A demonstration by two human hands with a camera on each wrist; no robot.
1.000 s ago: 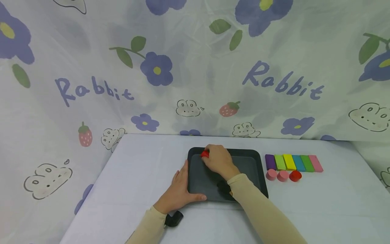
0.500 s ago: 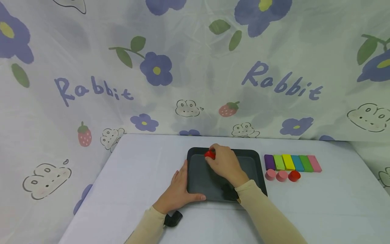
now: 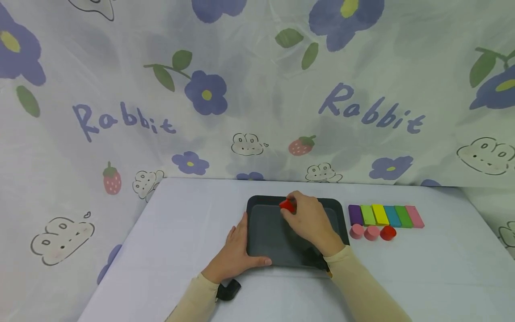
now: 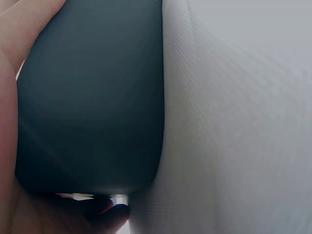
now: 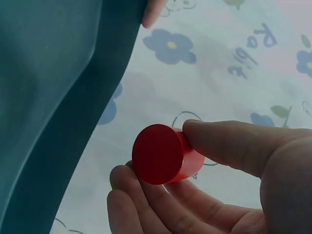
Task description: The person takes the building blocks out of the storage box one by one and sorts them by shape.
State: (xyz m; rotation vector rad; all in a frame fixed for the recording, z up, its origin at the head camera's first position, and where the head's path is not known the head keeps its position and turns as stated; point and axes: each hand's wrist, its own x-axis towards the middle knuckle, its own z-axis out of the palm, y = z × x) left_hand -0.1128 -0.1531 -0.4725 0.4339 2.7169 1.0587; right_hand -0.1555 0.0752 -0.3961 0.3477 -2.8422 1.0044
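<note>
My right hand [image 3: 311,219] holds a red cylinder-shaped block [image 5: 158,155] between thumb and fingers, over the far part of a dark grey baking tray [image 3: 265,241]. The right wrist view shows the block's flat round end, with the thumb on its side and the fingers curled beneath. At the tray's left front corner rests my left hand [image 3: 233,257], its fingers straight along the left side and its thumb along the front edge. In the left wrist view, the tray's dark wall [image 4: 92,97] lies close against that hand.
Right of the tray, several flat coloured blocks [image 3: 380,214] stand side by side in a row. In front of them are two pink cylinders [image 3: 372,233] and a red cylinder [image 3: 388,233]. A patterned cloth [image 3: 249,89] hangs behind the white table [image 3: 193,210].
My right hand has moved rightward over the tray with the red block, from near its far left corner toward the middle. My left hand stays in place on the tray's corner.
</note>
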